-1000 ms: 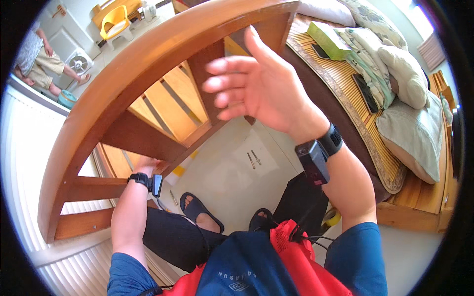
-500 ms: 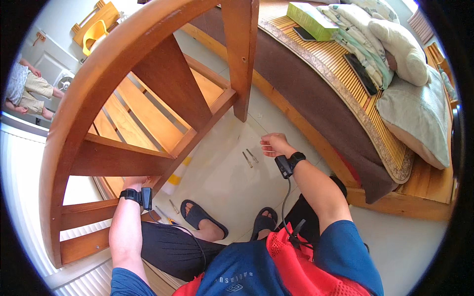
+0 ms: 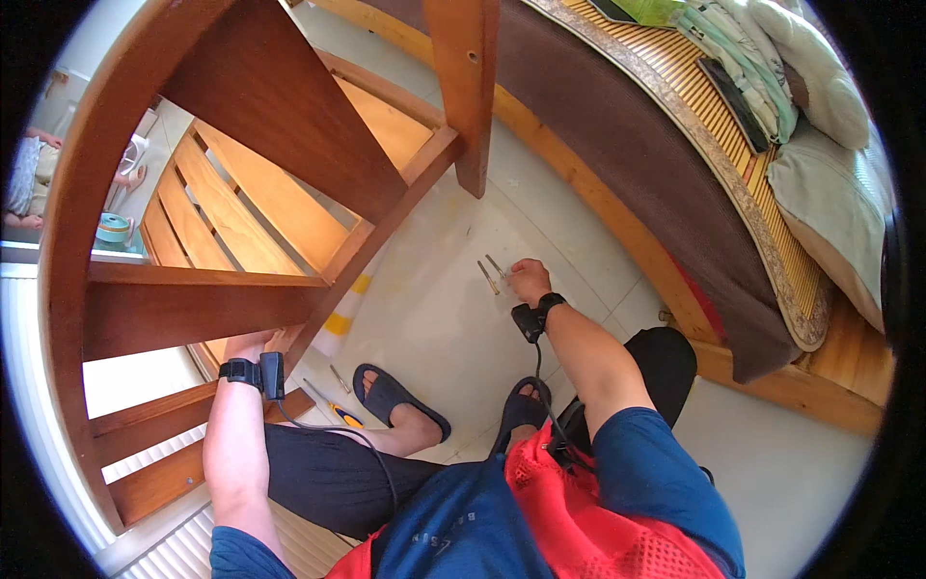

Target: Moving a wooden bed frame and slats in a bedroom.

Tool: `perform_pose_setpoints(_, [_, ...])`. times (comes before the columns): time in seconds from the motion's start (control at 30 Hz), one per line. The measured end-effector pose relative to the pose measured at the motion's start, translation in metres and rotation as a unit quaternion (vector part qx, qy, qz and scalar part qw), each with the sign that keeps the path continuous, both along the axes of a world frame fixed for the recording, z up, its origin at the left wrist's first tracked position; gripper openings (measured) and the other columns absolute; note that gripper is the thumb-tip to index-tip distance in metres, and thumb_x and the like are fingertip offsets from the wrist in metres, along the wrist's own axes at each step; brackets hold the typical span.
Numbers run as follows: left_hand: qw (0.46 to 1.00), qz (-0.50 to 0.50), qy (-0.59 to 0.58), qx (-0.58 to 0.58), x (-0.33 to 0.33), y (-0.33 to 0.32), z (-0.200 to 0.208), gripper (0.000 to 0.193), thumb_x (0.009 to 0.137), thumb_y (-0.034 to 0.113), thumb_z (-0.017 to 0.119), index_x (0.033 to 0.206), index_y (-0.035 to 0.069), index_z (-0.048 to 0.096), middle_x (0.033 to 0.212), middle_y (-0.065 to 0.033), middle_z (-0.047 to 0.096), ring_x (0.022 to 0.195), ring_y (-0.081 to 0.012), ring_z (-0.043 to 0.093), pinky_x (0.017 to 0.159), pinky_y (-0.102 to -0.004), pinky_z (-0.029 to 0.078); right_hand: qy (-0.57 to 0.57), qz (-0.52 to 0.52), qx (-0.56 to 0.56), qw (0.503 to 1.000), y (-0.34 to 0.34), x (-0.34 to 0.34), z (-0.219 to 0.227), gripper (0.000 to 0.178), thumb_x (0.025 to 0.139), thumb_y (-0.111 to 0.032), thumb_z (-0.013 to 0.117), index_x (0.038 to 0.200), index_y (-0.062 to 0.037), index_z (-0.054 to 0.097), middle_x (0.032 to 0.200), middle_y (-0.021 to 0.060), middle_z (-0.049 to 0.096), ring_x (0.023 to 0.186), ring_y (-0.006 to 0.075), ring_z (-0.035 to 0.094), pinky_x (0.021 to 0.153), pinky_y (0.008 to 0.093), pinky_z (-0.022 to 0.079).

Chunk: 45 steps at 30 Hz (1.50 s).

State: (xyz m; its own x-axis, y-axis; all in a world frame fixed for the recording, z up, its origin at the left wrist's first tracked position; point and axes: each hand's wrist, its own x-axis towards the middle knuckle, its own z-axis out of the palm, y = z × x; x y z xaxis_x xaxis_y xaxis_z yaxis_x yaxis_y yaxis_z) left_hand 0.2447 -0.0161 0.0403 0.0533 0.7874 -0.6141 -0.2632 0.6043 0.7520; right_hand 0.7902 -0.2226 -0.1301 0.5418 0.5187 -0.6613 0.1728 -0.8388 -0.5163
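Note:
On the left stands a large brown wooden frame (image 3: pixel 241 307) with a curved outer edge and wide slats. My left hand (image 3: pixel 249 343) grips its lower rail, with most of the fingers hidden behind the wood. My right hand (image 3: pixel 529 282) is low over the tiled floor, its fingers curled inward. Beside its fingertips lie two slim metal bolts (image 3: pixel 489 277); whether the fingers touch one, or hold anything, I cannot make out. Another thin metal piece (image 3: pixel 340 378) lies near my left foot, beside a screwdriver (image 3: pixel 345 415) with a yellow and dark handle.
To the right is a bed (image 3: pixel 617 154) with a brown skirt and wooden base, bearing a slatted mat, a dark phone (image 3: pixel 733 104), folded cloth and a pillow (image 3: pixel 834 207). A yellow-and-white cloth (image 3: pixel 338 323) lies under the rail. Another person (image 3: pixel 34 179) is at far left.
My right hand has moved left and down toward the bolts, its fingers now more curled. My left hand stays at the rail. The whole view has shifted somewhat, showing more of the screwdriver.

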Motion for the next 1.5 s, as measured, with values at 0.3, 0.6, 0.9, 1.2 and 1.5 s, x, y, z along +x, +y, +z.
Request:
perform_pose_setpoints(0.3, [0.996, -0.017, 0.056, 0.070, 0.014, 0.008, -0.016, 0.032, 0.105, 0.021, 0.077, 0.135, 0.009, 0.073, 0.125, -0.0091, 0.075, 0.110, -0.0206, 0.073, 0.095, -0.0390, 0.062, -0.127, 0.125, -0.064, 0.982, -0.011, -0.015, -0.022, 0.031, 0.087, -0.023, 0.078, 0.112, -0.0051, 0.080, 0.111, 0.0220, 0.081, 0.107, 0.0397, 0.078, 0.095, 0.0482, 0.061])
perform_pose_setpoints(0.6, [0.997, -0.031, 0.008, 0.065, 0.005, 0.014, -0.018, 0.022, 0.102, 0.019, 0.081, 0.120, 0.008, 0.077, 0.110, -0.0096, 0.078, 0.096, -0.0232, 0.077, 0.083, -0.0400, 0.065, 0.099, -0.031, -0.012, 0.995, 0.006, -0.001, 0.001, 0.017, 0.099, -0.010, 0.066, 0.103, 0.0040, 0.075, 0.094, 0.0201, 0.079, 0.078, 0.0303, 0.082, 0.067, 0.0426, 0.068])
perform_pose_setpoints(0.9, [0.995, -0.058, 0.005, 0.078, -0.028, 0.014, -0.039, 0.027, 0.106, 0.021, 0.076, 0.129, 0.007, 0.074, 0.120, -0.0123, 0.077, 0.105, -0.0243, 0.075, 0.090, -0.0455, 0.064, 0.116, -0.110, 0.204, 0.966, 0.076, 0.010, 0.100, 0.015, 0.101, -0.005, 0.065, 0.105, 0.0050, 0.076, 0.091, 0.0126, 0.079, 0.074, 0.0229, 0.081, 0.064, 0.0334, 0.066])
perform_pose_setpoints(1.2, [0.998, -0.016, 0.006, 0.055, -0.039, 0.019, -0.030, 0.023, 0.105, 0.018, 0.078, 0.125, 0.008, 0.074, 0.118, -0.0099, 0.076, 0.106, -0.0214, 0.072, 0.090, -0.0427, 0.062, 0.032, -0.021, 0.204, 0.978, 0.112, 0.011, 0.150, 0.018, 0.102, -0.008, 0.066, 0.105, 0.0048, 0.077, 0.092, 0.0124, 0.080, 0.078, 0.0215, 0.082, 0.065, 0.0335, 0.065])
perform_pose_setpoints(1.5, [0.997, -0.025, -0.019, 0.066, -0.045, 0.018, -0.039, 0.016, 0.104, 0.015, 0.079, 0.118, 0.007, 0.076, 0.113, -0.0072, 0.076, 0.106, -0.0196, 0.072, 0.095, -0.0402, 0.060, -0.033, 0.030, 0.242, 0.969, 0.131, 0.005, 0.159, 0.020, 0.102, -0.010, 0.065, 0.103, 0.0046, 0.079, 0.086, 0.0127, 0.080, 0.077, 0.0223, 0.083, 0.066, 0.0341, 0.064])
